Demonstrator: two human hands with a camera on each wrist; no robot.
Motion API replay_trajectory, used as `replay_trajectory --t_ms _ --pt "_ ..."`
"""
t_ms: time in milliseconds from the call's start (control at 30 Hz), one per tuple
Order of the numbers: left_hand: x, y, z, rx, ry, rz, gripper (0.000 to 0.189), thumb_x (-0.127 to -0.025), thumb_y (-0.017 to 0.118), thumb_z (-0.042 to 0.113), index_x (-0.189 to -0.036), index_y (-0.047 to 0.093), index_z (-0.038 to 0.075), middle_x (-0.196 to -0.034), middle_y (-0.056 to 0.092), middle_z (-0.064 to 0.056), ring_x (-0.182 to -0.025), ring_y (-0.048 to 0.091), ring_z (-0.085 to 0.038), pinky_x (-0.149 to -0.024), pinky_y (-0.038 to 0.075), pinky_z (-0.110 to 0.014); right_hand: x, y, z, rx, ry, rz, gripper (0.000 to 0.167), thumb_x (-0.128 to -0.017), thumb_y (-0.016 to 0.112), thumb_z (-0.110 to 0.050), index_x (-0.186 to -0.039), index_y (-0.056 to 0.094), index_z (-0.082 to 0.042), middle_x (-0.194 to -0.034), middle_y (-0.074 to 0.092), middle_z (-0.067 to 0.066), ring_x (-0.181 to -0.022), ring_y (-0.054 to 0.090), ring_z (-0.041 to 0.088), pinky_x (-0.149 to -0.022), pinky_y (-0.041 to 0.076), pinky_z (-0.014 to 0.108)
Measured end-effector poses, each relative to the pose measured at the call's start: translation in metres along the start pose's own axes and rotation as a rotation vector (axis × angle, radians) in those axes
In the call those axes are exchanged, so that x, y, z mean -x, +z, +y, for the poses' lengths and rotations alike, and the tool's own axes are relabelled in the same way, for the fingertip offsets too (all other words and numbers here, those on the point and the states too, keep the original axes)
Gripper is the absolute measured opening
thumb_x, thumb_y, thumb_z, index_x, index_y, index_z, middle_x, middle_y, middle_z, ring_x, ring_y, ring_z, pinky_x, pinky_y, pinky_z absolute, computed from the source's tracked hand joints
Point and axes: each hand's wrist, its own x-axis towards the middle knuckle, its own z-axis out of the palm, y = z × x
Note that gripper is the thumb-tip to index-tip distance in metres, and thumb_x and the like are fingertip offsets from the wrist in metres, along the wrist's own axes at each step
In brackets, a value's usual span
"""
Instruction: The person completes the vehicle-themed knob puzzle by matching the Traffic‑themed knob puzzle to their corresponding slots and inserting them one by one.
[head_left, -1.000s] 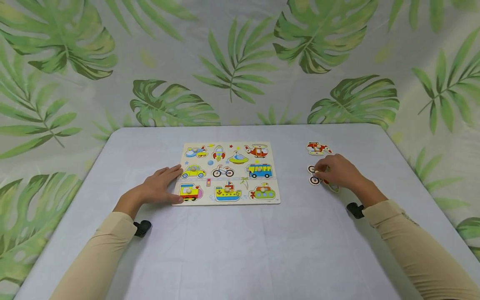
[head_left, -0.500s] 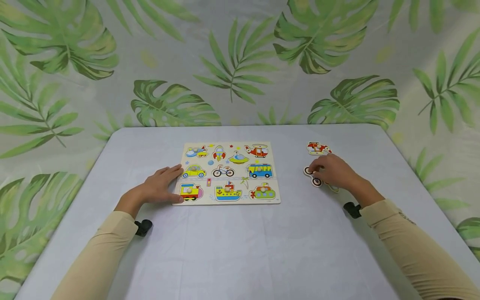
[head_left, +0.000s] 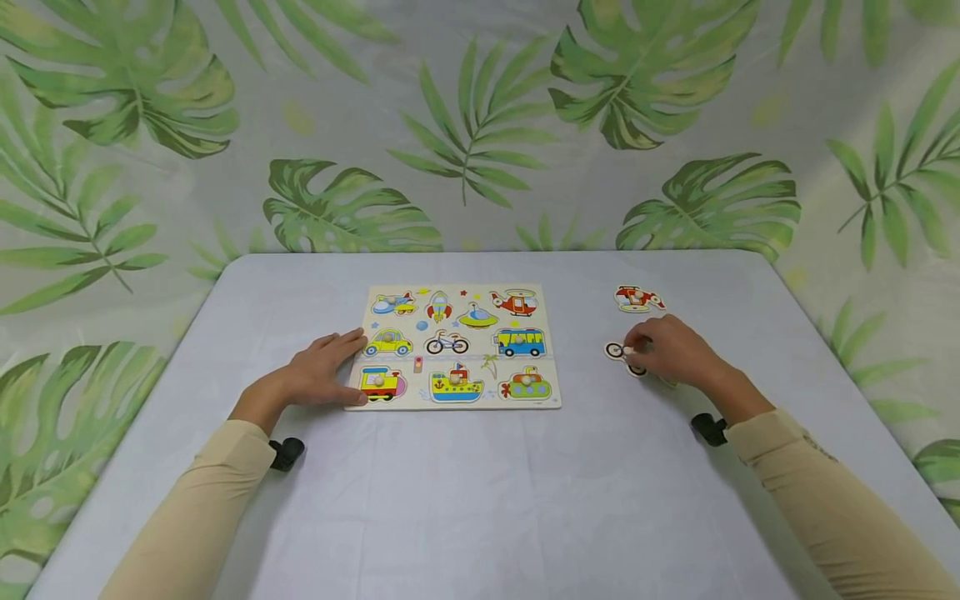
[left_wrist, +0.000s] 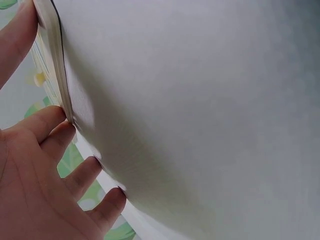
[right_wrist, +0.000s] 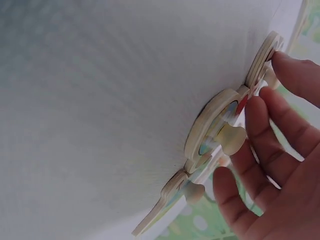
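Observation:
A wooden knob puzzle board (head_left: pixel 491 403) with vehicle pictures lies left of the table's middle. My left hand (head_left: pixel 318 371) rests along its left edge, fingers spread; in the left wrist view the fingertips meet the board's corner and the tabletop. To the right of the board, my right hand (head_left: pixel 667 346) pinches the small knob of a bicycle puzzle piece (head_left: pixel 615 351), whose right part the fingers cover. In the right wrist view the thumb lies over this bicycle piece, and a rounded piece with a knob (right_wrist: pixel 212 125) stands close under the other fingers.
A red helicopter piece (head_left: pixel 637 298) lies upside down beyond the right hand. Another piece, with a yellow-green edge (head_left: pixel 670 383), is mostly hidden under that hand. The board's bicycle picture (head_left: pixel 447 342) has no knob, while the bus (head_left: pixel 521 342) has one.
The bicycle piece has turned and shifted slightly left within my right fingers, from standing nearly on end to a slanted position. My left hand and the board have stayed in place.

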Motion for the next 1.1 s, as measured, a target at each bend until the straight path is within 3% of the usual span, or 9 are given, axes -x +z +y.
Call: replay_trajectory --t_ms 333,667,833,1100 --pt "-0.001 0.0 -0.002 0.002 -0.01 -0.015 0.097 -0.081 0.076 0.046 -0.157 0.027 0.008 -0.167 0.018 -0.013 -0.149 0.015 -0.049 -0.113 0.024 -0.073 -0.001 -0.002 -0.005 -0.021 0.006 -0.01 0.012 -0.087 0.074 -0.014 -0.093 0.073 -0.004 -0.085 0.073 0.004 -0.078 0.064 0.015 -0.073 0.052 0.036" --pt "-0.001 0.001 0.0 0.001 -0.013 -0.008 0.096 -0.082 0.076 0.044 -0.156 0.028 0.008 -0.167 0.019 -0.013 -0.149 0.016 -0.049 -0.113 0.024 -0.074 -0.003 -0.01 -0.009 -0.054 0.014 0.017 0.014 -0.091 0.07 -0.014 -0.102 0.073 -0.006 -0.095 0.074 0.009 -0.083 0.067 0.02 -0.073 0.054 0.041" --pt "0.0 0.0 0.001 0.009 -0.014 -0.008 0.096 -0.082 0.076 0.044 -0.156 0.028 0.007 -0.167 0.018 -0.013 -0.149 0.015 -0.049 -0.113 0.024 -0.074 -0.012 -0.017 -0.018 -0.072 -0.035 0.042 0.016 -0.091 0.069 -0.012 -0.105 0.071 -0.004 -0.103 0.071 0.013 -0.087 0.069 0.024 -0.074 0.054 0.041" --pt "0.001 0.0 0.001 0.026 -0.011 -0.01 0.097 -0.082 0.076 0.045 -0.157 0.027 0.008 -0.167 0.017 -0.013 -0.15 0.014 -0.048 -0.114 0.023 -0.072 -0.039 -0.023 -0.045 -0.061 -0.1 0.047 0.014 -0.089 0.069 -0.011 -0.101 0.071 -0.004 -0.097 0.069 0.011 -0.089 0.067 0.026 -0.075 0.055 0.041"
